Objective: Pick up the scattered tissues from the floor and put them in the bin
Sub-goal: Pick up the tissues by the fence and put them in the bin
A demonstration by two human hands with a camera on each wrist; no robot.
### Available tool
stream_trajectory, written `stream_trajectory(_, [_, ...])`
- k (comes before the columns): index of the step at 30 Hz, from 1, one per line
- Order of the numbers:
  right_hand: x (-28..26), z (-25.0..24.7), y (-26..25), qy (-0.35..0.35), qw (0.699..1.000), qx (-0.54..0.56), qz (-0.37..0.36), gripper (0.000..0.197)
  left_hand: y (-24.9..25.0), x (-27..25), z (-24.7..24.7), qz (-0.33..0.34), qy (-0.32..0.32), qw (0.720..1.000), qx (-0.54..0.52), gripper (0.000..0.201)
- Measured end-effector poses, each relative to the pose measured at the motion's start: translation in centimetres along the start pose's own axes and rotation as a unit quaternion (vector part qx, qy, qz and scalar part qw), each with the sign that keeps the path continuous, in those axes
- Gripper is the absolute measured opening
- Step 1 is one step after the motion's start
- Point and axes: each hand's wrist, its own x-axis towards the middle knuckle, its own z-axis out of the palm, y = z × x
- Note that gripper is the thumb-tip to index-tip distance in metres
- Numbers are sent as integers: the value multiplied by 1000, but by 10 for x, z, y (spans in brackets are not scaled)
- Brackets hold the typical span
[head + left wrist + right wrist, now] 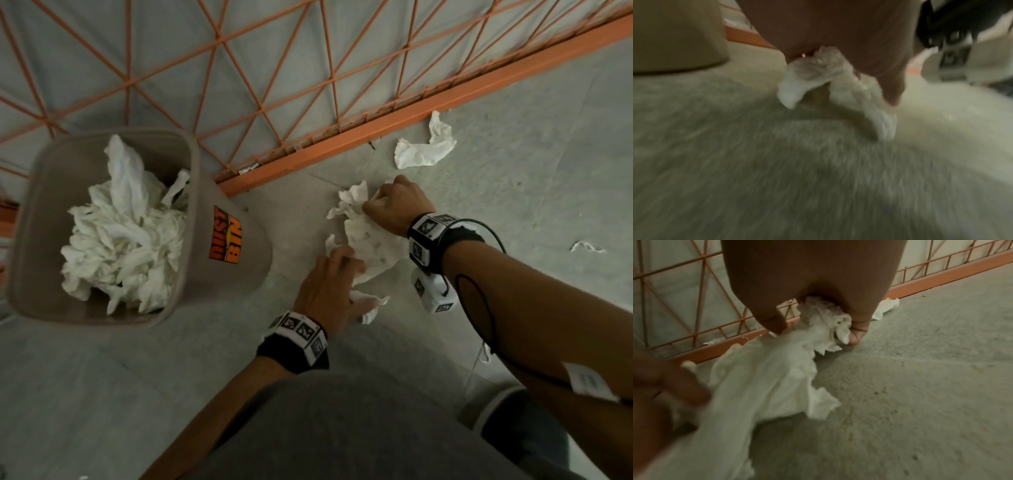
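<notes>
- Gathering step: the right hand (pixel 397 205) clutches a crumpled tissue (pixel 366 236) on the floor (pixel 513 192); the left hand (pixel 329 287) grips a smaller tissue (pixel 830 91).
- Next, I judge, lift both and carry them left to the bin (pixel 226 284), already fairly full.
- Another tissue (pixel 424 147) lies by the orange fence (pixel 376 126); a scrap (pixel 585 246) lies well apart.
- Nothing blocks the way.

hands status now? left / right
Left hand: holding a small crumpled tissue.
Right hand: gripping the large tissue on the floor.
</notes>
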Motion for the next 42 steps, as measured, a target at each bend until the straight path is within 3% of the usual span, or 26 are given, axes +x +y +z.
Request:
stream_trajectory(4, [4, -8, 10, 62, 998, 27, -5, 21, -6, -5, 2, -22, -16, 999, -42, 14])
stream_trajectory(6, [7, -13, 16, 113, 992, 50, -15, 20, -9, -7, -5, -39, 11, 996, -85, 17])
stream_trajectory(8, [12, -18, 19, 137, 989, 43, -20, 32, -9, -7, -14, -41, 56, 990, -124, 21])
stream_trajectory(11, [20, -26, 27, 84, 996, -8, -19, 63, -8, -2, -26, -26, 101, 980, -170, 49])
stream_trajectory(13, [24, -28, 31, 44, 998, -51, -21, 74, -9, 6, -31, 0, 131, 978, -160, 51])
stream_trajectory(15, [24, -25, 32, 52, 994, -94, -17, 67, -8, 14, -36, -6, 130, 984, -125, 43])
stream_trajectory(17, [17, -18, 31, 92, 991, -99, -11, 51, -5, 21, -34, -36, 89, 994, -58, 37])
stream_trajectory(21, [-2, 1, 32, 98, 995, -19, -9, 34, -7, 25, -14, -48, 2, 997, 58, 58])
stream_trajectory(23, [-14, 8, 31, 77, 997, 16, -13, 31, -10, 26, -5, -58, -1, 997, 51, 49])
stream_trajectory(25, [-26, 16, 31, 59, 998, 31, 2, 34, -12, 26, -2, -51, 23, 998, 14, 34])
stream_trajectory(29, [-49, 28, 27, 103, 981, 148, 69, 6, -16, 24, -5, -76, 86, 989, -94, 15])
stream_trajectory(30, [-54, 30, 25, 110, 973, 180, 90, 9, -17, 24, -8, -86, 109, 982, -131, 13])
stream_trajectory(32, [-64, 33, 20, 114, 955, 249, 114, 17, -14, 21, -17, -100, 128, 966, -199, 18])
stream_trajectory(36, [-82, 35, 1, 130, 930, 330, 94, 32, 4, 16, -44, -101, 124, 949, -271, 23])
stream_trajectory(40, [-95, 26, -22, 130, 910, 388, 63, 26, 29, 11, -77, -107, 112, 933, -324, 20])
stream_trajectory(42, [-104, 9, -42, 105, 887, 448, 41, 23, 44, 4, -95, -93, 108, 928, -345, 28])
